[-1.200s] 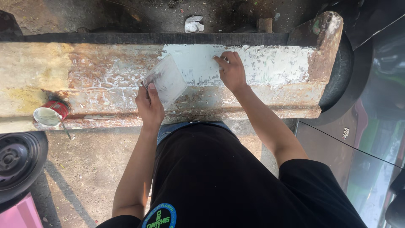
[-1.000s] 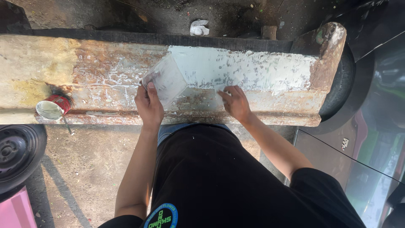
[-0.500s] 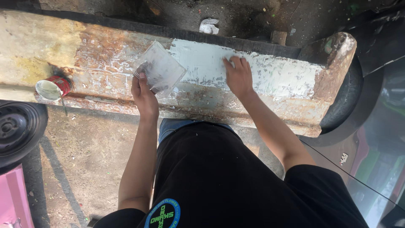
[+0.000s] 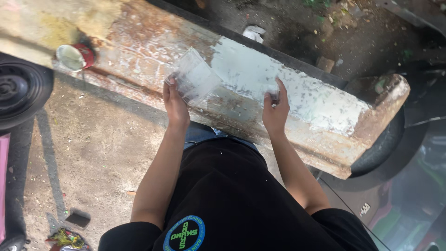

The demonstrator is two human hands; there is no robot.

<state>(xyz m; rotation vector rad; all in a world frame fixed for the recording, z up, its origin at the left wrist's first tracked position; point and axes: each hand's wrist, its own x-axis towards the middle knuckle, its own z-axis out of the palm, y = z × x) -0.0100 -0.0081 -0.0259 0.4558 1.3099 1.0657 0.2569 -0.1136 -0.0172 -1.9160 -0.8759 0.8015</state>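
rusty white-smeared beam (image 4: 325, 107): left hand (image 4: 175, 104) fingers grip grey board (image 4: 197, 76), right hand (image 4: 275, 111) fingers pinch small scraper (image 4: 274, 95).

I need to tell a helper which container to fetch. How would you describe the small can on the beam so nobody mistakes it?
Find the long rusty beam, partly coated white, that lies across the ground. Follow it away from the white patch, past the left hand, to its yellowish end. The small can sits there: red-walled, pale inside, the only round container on the beam.

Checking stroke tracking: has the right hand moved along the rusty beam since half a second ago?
Yes. The right hand has slid from the top of the white patch down toward its near, lower edge, closer to the person's body.
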